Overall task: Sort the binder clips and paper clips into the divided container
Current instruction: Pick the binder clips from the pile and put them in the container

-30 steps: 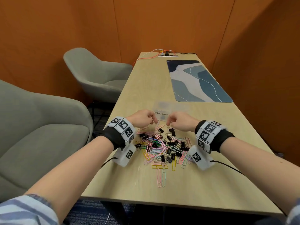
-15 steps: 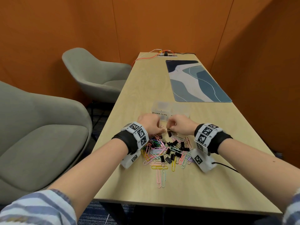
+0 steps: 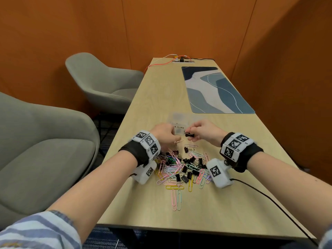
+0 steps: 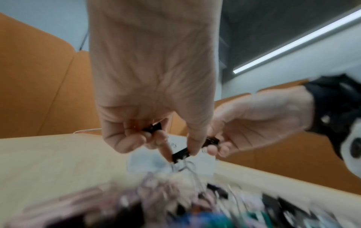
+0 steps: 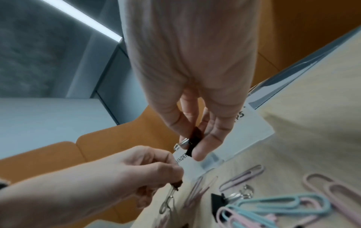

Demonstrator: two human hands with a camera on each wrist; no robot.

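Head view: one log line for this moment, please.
left hand: pinches binder clip | right hand: pinches black binder clip | container: beyond both | pile: unsorted

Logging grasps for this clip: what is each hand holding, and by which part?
Each holds a black binder clip by its body: right hand pinches one; left hand pinches another.

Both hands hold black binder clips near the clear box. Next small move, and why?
Probably carry the right hand forward and drop its black binder clip into the clear divided container's compartment labelled for binder clips. The clip is pinched just short of that label; the left hand pinches another black clip.
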